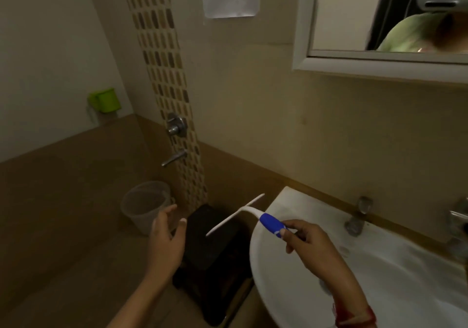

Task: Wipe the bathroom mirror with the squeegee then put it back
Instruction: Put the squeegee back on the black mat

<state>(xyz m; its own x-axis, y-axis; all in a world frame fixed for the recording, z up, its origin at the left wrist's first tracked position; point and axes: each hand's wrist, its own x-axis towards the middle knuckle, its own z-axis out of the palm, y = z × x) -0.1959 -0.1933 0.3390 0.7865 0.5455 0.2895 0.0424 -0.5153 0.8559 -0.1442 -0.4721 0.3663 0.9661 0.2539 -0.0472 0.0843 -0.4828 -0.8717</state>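
My right hand (311, 245) holds a squeegee (253, 213) by its blue handle, over the left rim of the white sink (268, 277). Its thin white blade points left, above a black stool. The handle is pinched between thumb and fingers. My left hand (168, 236) hovers open to the left of the blade, fingers spread, touching nothing. The white-framed mirror (354, 23) hangs on the wall at the upper right, well above the squeegee, and reflects a person in green wearing a headset.
A black stool (215, 254) stands between the sink and a clear plastic bucket (144, 205). Wall taps (176, 125) sit on a mosaic tile strip. A green mug (105, 99) rests on the far ledge. The basin tap (358, 216) stands at the sink's back.
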